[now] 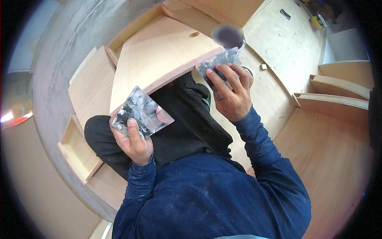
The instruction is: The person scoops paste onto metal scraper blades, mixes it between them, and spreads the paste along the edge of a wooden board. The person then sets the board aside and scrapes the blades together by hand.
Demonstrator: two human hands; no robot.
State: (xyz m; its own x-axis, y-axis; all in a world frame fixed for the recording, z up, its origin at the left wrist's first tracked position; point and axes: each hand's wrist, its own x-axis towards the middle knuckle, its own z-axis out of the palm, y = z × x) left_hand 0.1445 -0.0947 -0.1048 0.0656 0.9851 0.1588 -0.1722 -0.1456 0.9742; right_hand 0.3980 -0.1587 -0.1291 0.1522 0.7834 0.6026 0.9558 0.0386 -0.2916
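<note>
My left hand (135,144) is closed on a flat square putty spreader (140,107), thumb on its top face. That spreader is smeared grey and white, with a lump of pink putty (164,115) near its right corner. My right hand (234,93) grips a second putty spreader (219,59), its fingers pressed flat along the blade. This blade is at the right end of a curved wooden panel (159,51); whether it touches the wood is unclear. Pinkish filler coats the panel's near edge (171,77). My legs (187,115) in dark trousers are beneath that edge.
Beyond my right hand stands a round container (229,38), blurred. A small wood block (263,67) lies on the pale floor board (274,44). Curved wooden pieces (338,99) stand at the right, and an open wooden frame (81,149) sits at the left.
</note>
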